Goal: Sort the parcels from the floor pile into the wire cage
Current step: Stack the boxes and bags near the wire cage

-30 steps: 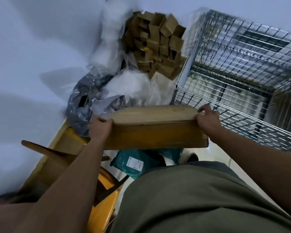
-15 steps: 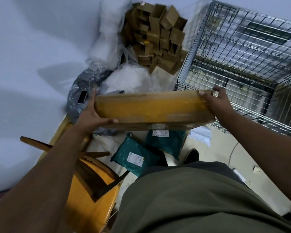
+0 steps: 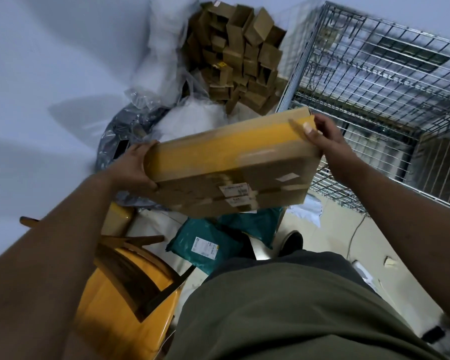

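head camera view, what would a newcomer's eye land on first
A flat brown cardboard box with yellow tape fills the centre, tilted, gripped at its ends by the left hand and right hand. To the right stands a silver wire cage; at top centre lies a heap of small brown cardboard boxes.

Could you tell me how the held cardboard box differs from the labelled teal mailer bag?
The cardboard box is rigid and yellow-taped; the teal mailer bag is soft plastic. The box is held tilted by the left hand and right hand; the bag lies on the floor. Both carry white labels.
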The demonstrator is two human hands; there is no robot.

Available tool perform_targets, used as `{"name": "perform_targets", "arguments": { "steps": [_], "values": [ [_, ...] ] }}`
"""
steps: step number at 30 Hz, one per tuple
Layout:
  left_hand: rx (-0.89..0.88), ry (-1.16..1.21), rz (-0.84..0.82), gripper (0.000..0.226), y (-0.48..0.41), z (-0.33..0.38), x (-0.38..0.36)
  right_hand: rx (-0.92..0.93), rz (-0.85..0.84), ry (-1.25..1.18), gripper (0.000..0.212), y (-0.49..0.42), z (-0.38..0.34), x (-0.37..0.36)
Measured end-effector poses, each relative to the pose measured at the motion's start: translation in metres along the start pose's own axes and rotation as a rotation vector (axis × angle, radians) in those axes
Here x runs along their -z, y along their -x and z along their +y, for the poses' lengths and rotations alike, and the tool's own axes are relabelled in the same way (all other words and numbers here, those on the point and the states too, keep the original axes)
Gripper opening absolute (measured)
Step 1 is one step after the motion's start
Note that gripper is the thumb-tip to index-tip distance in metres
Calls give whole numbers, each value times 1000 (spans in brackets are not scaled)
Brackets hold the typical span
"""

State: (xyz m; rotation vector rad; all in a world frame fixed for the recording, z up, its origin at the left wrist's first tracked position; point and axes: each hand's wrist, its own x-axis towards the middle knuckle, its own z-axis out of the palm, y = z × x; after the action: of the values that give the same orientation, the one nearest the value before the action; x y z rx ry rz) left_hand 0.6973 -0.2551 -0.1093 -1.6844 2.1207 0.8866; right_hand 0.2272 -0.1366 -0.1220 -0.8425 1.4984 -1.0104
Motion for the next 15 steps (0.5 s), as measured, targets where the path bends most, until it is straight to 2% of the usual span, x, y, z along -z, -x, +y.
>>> {"name": "perform_targets", "arguments": {
  "steps": [5,8,11,15],
  "values": [
    [57,0,-187,133,-8,-8,30,-47,-349,145,137,-6,-16,8],
    [83,31,-254,131,-10,-9,40,-88,-490,266,151,-7,-16,12],
    [106,76,-294,128,-14,-10,46,-128,-477,308,148,-2,-5,13],
    [114,148,-341,128,-25,-10,45,-109,-377,161,118,-1,13,20]
  ]
}}
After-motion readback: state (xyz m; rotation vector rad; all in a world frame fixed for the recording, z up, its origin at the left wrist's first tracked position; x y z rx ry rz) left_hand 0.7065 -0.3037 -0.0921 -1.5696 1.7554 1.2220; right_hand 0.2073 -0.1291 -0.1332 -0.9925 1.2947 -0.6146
